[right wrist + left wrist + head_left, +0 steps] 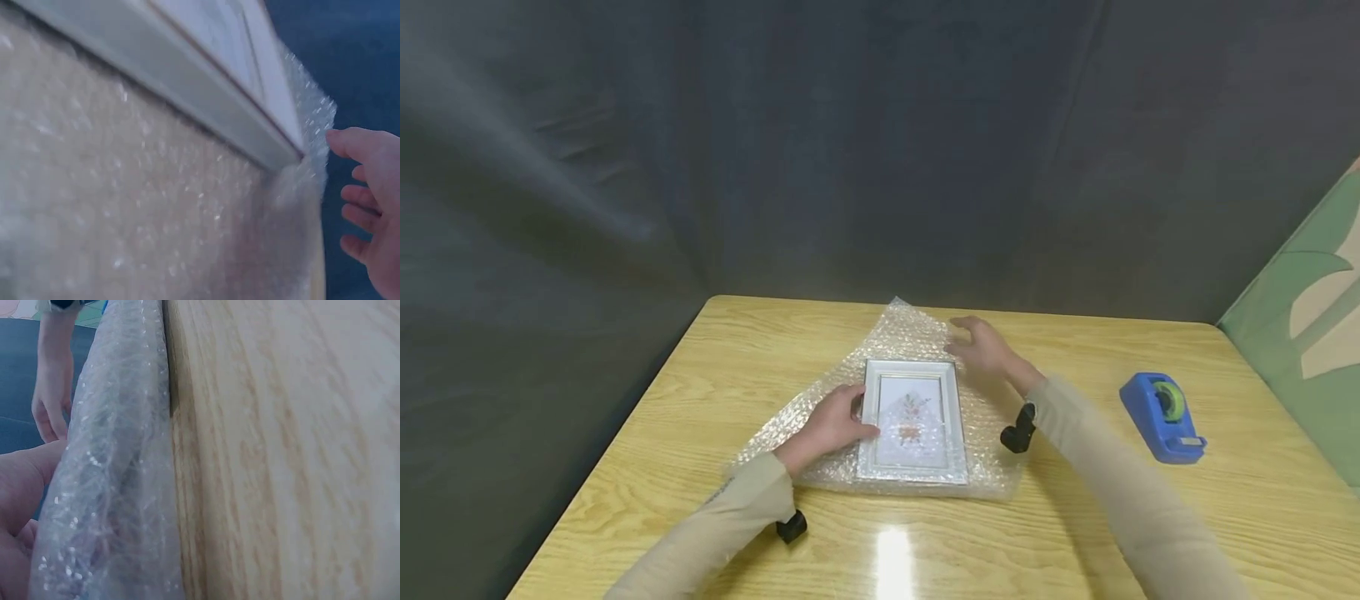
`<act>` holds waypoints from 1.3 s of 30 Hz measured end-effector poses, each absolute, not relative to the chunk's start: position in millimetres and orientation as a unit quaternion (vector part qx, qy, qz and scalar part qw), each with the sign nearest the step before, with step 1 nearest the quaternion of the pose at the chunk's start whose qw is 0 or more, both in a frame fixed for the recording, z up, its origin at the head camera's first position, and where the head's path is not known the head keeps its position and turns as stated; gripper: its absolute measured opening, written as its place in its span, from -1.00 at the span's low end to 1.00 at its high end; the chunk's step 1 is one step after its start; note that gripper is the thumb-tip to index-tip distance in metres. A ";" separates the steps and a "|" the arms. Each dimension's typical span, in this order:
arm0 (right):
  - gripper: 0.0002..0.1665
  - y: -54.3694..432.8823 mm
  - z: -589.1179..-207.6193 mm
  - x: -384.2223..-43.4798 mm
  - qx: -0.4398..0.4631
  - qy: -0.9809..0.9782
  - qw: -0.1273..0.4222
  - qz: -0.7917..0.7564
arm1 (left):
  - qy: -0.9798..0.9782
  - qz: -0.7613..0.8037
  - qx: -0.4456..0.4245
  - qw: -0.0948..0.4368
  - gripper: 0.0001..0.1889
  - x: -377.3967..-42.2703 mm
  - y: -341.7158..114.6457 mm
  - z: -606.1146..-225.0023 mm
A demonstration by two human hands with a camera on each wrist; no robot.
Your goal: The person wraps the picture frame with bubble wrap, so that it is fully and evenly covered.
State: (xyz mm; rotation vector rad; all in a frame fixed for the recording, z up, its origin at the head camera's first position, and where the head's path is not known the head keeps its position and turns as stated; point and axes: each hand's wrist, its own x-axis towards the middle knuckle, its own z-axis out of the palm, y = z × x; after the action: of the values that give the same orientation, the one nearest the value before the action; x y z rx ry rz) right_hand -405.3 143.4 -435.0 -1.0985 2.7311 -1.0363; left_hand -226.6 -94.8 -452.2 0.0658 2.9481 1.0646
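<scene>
The left hand [832,422] grips the frame [913,421]; the right hand [987,347], loosely spread, perhaps touches bubble wrap [904,335].

1 blue tape dispenser [1159,431] with green roll [1176,402] on wood-grain table [977,542]; dark curtain [880,158] behind.

1. Left hand [835,421]: in the left wrist view, the left edge crops it and bubble wrap [112,462] covers part of its fingers.
2. Right hand [981,343]: cropped by the right edge in its own wrist view; in the head view, its fingertips are too blurred to tell whether they touch the wrap.
3. Picture frame [955,417]: its underside is hidden; the flower design [912,417] is too small for detail. The right wrist view cuts the frame off and blurs it.
4. Both sleeves [692,533] and the table [820,567] run out of the head view's bottom edge.
5. Green patterned panel [1300,317]: cut off at the right.
</scene>
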 end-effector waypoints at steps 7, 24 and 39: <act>-0.37 135.4 -449.2 -420.8 -0.343 0.878 0.008 -0.333 | 0.940 0.341 0.017 0.013 -0.19 -227.0 -94.1 -450.4; -0.58 125.9 -442.7 -416.7 -0.326 0.872 -0.047 -0.362 | 0.940 0.342 0.003 0.019 -0.16 -223.4 -95.2 -444.7; -0.77 88.7 -422.3 -381.6 -0.421 0.815 -0.098 -0.385 | 0.938 0.346 0.005 0.018 -0.18 -223.7 -97.8 -447.8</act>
State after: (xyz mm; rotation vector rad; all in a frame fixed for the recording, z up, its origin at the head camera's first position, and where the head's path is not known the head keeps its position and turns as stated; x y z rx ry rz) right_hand -381.6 88.7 -422.3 -1.4140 2.7355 -1.2901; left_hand -223.7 -97.8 -447.8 0.0159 2.9149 1.0738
